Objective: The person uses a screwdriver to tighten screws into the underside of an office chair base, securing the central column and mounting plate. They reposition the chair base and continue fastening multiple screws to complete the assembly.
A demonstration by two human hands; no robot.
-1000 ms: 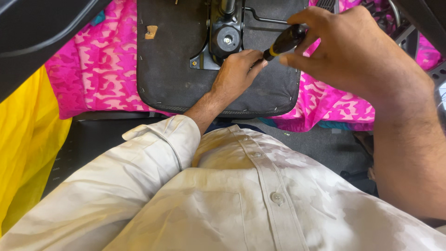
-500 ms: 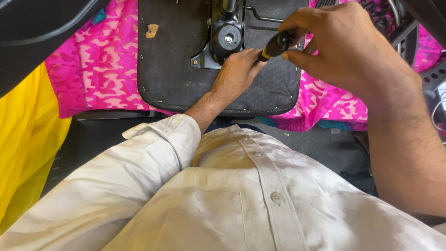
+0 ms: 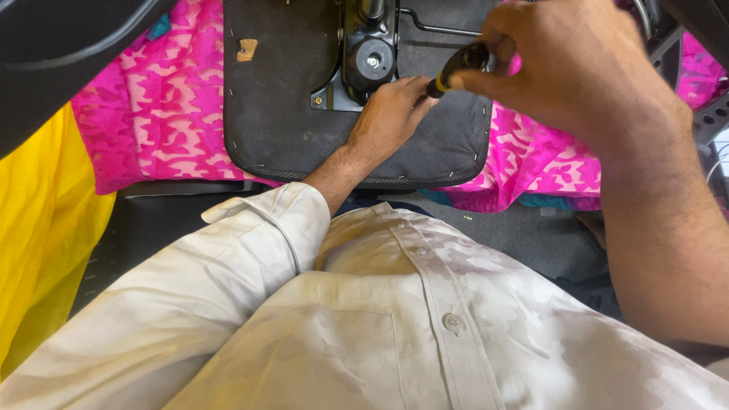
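A person's right hand (image 3: pixel 566 72) is closed around the black handle of a screwdriver (image 3: pixel 459 64) with a yellow band, the tool angled down toward the metal mechanism plate (image 3: pixel 370 57) bolted to the underside of an upturned chair seat (image 3: pixel 288 114). The left hand (image 3: pixel 387 118) lies on the seat base just beside the plate, fingers curled loosely near the tool's tip; whether it pinches a small screw or simply steadies the work cannot be told, since the tip and the fingertips hide each other.

The black seat base rests upside down on bright pink patterned cloth (image 3: pixel 159 114), its fabric edge held down by a row of staples. The mechanism plate already sits in place on the seat, with a thin metal rod (image 3: pixel 433 29) running off to its right. By the look of it the fitting of the plate is under way rather than finished: the driver is at one point on the plate's lower right edge, and no other fasteners can be made out clearly.

Yellow material (image 3: pixel 38 228) lies at the left, and the person's pale button-up shirt (image 3: pixel 364 319) fills the foreground.
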